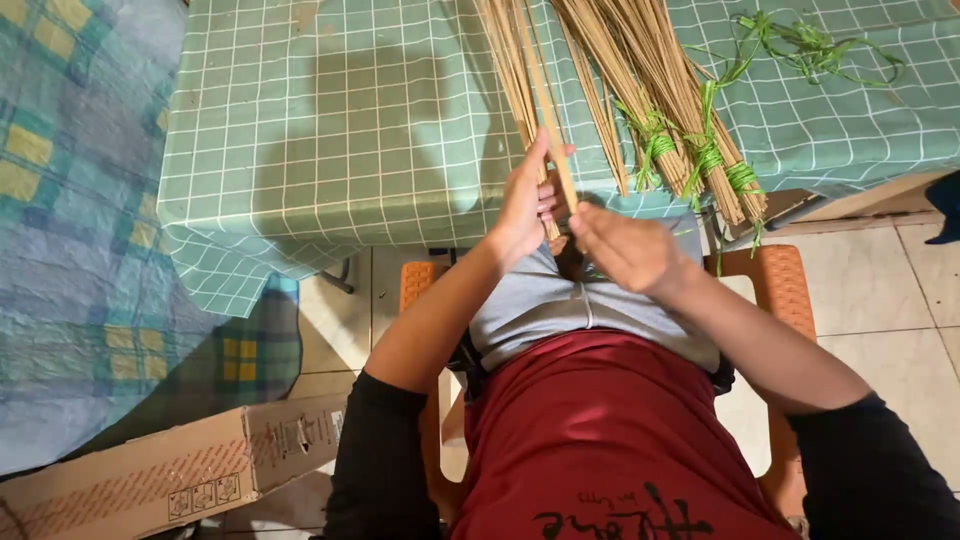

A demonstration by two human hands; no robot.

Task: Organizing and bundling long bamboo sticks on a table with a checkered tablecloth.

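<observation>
Head view looked down on a loose bundle of thin sticks [515, 60] lying on the green checked tablecloth [320, 120], its near end over the table edge at the lap. Sticks seemed light, stiff, likely brittle; best gripped near the cut ends. Left hand [525, 205] was closed around that end, thumb up along one stick. Right hand [625, 250] curled at the same end; its grip was hidden. Tied bundles [690, 130] lay just beside.
</observation>
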